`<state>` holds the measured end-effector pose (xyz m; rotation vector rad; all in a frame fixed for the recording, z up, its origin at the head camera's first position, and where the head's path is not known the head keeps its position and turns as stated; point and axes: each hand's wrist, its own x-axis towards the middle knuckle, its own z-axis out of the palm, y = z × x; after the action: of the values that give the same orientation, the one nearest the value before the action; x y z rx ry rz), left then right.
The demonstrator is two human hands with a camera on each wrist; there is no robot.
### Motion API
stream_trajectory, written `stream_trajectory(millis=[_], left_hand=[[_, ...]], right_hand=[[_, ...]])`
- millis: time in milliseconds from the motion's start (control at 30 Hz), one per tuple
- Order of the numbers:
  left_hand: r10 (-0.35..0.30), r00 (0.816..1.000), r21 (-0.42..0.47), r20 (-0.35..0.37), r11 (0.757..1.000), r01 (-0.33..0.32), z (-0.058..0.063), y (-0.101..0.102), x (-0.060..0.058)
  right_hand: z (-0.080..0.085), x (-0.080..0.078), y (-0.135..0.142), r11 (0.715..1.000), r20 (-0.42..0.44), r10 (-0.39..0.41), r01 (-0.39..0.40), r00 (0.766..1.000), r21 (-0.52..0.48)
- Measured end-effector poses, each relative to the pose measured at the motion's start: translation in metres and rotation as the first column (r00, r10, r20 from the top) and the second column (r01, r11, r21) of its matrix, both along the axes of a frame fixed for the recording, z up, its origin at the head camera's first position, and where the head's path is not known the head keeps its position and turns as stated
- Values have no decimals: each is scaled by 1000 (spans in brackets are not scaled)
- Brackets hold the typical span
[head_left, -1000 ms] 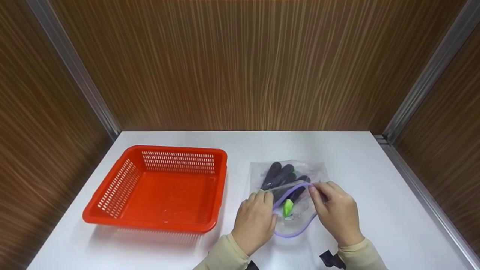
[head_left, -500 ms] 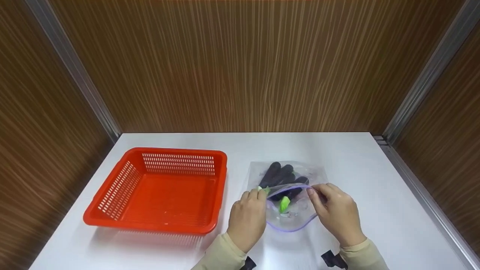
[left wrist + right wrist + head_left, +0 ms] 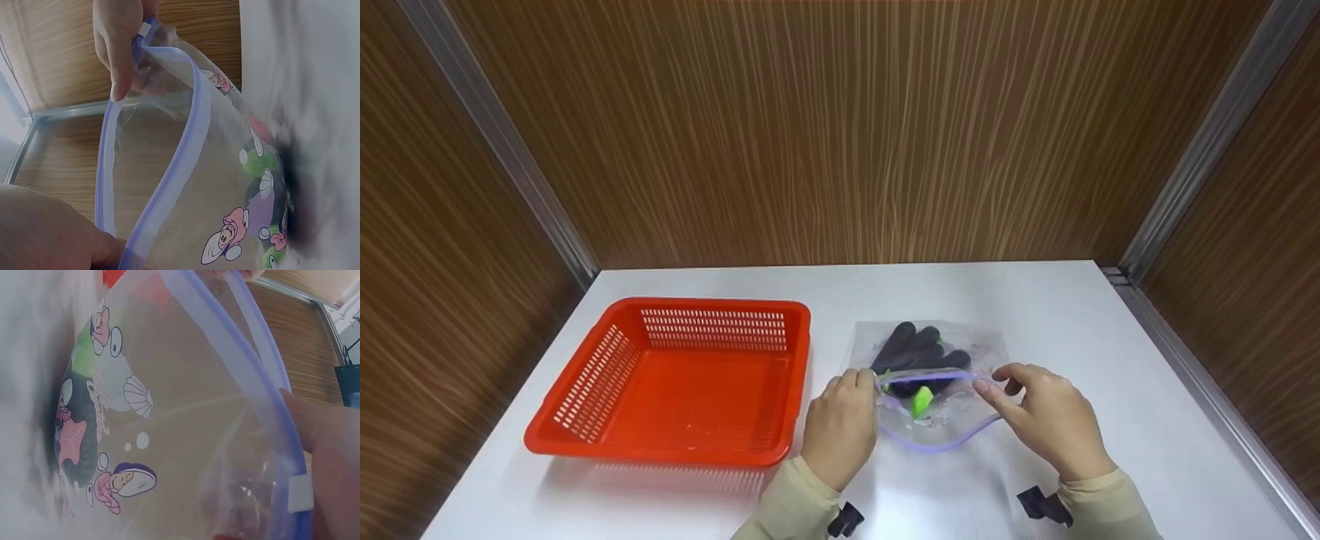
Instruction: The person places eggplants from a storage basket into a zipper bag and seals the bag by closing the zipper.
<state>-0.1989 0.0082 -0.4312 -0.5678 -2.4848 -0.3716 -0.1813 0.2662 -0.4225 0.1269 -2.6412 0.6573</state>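
Observation:
A clear zip bag with a purple zip rim lies on the table, its mouth spread apart on the near side. Inside are several dark eggplants; one shows a bright green stem end. My left hand grips the left end of the mouth. At the opposite end, my right hand holds the rim between thumb and fingers, close to a white zip slider. Cartoon prints cover the bag in both wrist views. Some fingertips are hidden behind the plastic.
To the left stands a red plastic basket with slotted sides; nothing shows inside it. The white table is bounded by wood-patterned panels at the back and both sides, with metal strips at the corners.
My left hand has moved left, drawing its end of the mouth along. The right hand has shifted slightly right, its thumb and forefinger farther apart. The purple rim now lies wider.

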Motion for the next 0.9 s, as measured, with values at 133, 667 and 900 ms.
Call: stream_trajectory(millis=[133, 667, 900], left_hand=[[-15, 1000, 7, 25, 1000, 14, -1, -1, -1], [-47, 996, 69, 76, 997, 42, 2, -5, -3], [-67, 996, 112, 58, 992, 61, 3, -8, -5]], right_hand=[[4, 5, 4, 999, 74, -42, 42, 996, -8], [12, 8, 7, 997, 13, -31, 32, 999, -66], [15, 6, 9, 996, -148, -20, 6, 989, -89]])
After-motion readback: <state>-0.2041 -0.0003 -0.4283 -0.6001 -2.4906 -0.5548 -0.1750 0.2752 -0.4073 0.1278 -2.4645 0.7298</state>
